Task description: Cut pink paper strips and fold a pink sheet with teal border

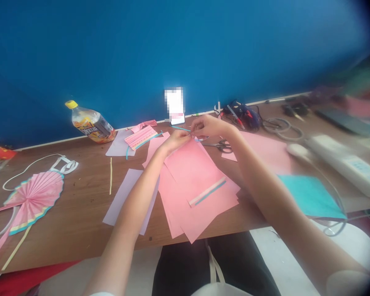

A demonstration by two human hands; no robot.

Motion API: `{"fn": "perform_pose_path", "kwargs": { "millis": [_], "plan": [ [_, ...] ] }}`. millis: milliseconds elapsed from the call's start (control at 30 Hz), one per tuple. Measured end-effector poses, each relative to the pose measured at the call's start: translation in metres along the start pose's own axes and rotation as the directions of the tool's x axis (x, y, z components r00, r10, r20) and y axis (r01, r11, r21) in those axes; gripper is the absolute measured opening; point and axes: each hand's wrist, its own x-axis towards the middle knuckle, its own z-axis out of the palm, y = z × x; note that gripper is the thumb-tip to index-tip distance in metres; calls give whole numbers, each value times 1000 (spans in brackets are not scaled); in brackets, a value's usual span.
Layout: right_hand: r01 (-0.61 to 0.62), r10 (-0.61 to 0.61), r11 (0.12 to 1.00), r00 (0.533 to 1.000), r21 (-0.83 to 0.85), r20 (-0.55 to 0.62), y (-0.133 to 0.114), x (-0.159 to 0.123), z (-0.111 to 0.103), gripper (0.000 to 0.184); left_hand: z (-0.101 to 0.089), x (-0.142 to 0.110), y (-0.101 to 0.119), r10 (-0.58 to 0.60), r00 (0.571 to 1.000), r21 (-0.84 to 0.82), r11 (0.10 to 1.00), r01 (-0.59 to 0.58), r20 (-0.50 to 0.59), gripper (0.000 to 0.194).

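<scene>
Forearms (259, 176), bare, lie nearest the lens and reach forward over a brown wooden table (83, 213). Left hand (176, 140) and right hand (207, 125) meet above the far part of the pink sheets (194, 168), fingertips close together. Grip: fingers bent inward on both hands; cannot tell what, if anything, is pinched between them, the spot being too small and blurred. Pink sheets overlap unevenly between the forearms; a cream-and-blue strip (207, 192) lies aslant on top. Scissors (216, 144) lie just right of the hands. Left of the hands: a pleated pink piece (142, 137), partly over a lavender sheet (117, 144). Farther left: a drinks bottle (91, 122) with a yellow cap, and a pink folded fan (38, 191) edged in cream and blue. Beyond the hands, a bright, pixelated panel (174, 105) stands upright near the blue wall (203, 49).
</scene>
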Motion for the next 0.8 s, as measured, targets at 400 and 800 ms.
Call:
{"fn": "perform_pose_path", "kwargs": {
  "millis": [400,800],
  "plan": [
    [-7,17,938,1000,-347,26,-1,1,-3,14,3,3,-5,55,998,116,992,-52,-21,37],
    [225,-236,942,972,-250,-14,1,3,1,18,-7,-5,5,-26,999,-96,995,24,-21,31]
  ]
}}
